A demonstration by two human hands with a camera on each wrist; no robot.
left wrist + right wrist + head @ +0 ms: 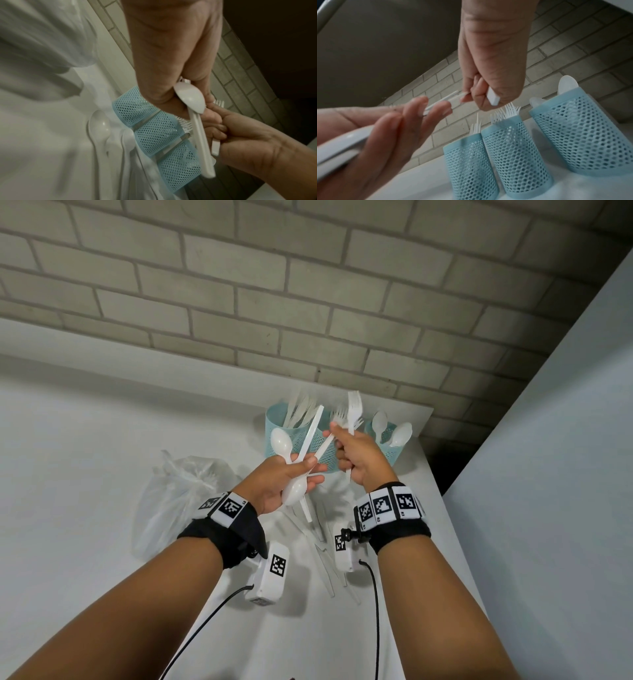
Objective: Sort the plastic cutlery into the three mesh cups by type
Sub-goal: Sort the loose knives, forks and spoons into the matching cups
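Note:
My left hand (291, 477) grips a bundle of white plastic cutlery above the table: two spoons (281, 442) and a knife (311, 436) fan out of it. My right hand (349, 457) holds forks (352, 412) in its fist and pinches the end of one piece (452, 100) that sticks out of the left bundle. Three blue mesh cups stand in a row by the wall: the left cup (471, 162) holds knives, the middle cup (513, 148) forks, the right cup (582, 121) spoons. Both hands hover just in front of the cups.
Loose white cutlery (322, 546) lies on the white table (85, 440) under my wrists; two spoons (101, 127) lie near the cups. A crumpled clear plastic bag (178, 491) sits to the left. A brick wall backs the table, and a pale panel (548, 440) bounds the right.

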